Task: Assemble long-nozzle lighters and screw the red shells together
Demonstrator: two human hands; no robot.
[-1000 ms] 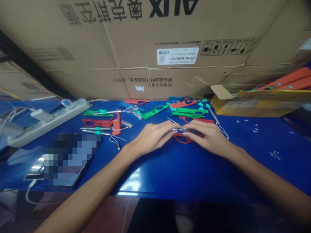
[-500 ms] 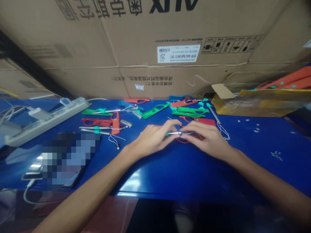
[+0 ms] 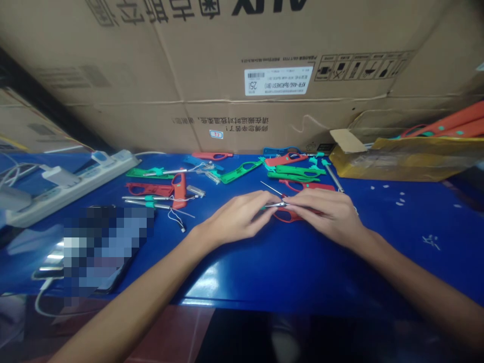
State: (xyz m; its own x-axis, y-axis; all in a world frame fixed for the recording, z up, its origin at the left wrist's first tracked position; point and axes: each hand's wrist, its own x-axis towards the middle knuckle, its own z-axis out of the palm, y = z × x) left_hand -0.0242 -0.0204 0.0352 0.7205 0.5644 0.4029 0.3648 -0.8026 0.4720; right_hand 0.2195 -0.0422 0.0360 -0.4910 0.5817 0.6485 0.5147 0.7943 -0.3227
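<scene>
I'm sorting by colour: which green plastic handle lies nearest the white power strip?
The leftmost green plastic handle, overlapped by a silver metal tube; the others lie farther right.

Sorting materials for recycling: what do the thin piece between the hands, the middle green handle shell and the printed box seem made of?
Thin piece: probably metal, from its silvery glint, though partly hidden. Green handle shell: likely moulded plastic, smooth and evenly coloured. Printed box: cardboard, matt brown with fold creases.

left hand and right hand nearly meeting, fingertips pinched, wrists angled inward, bare forearms spreading below
</scene>
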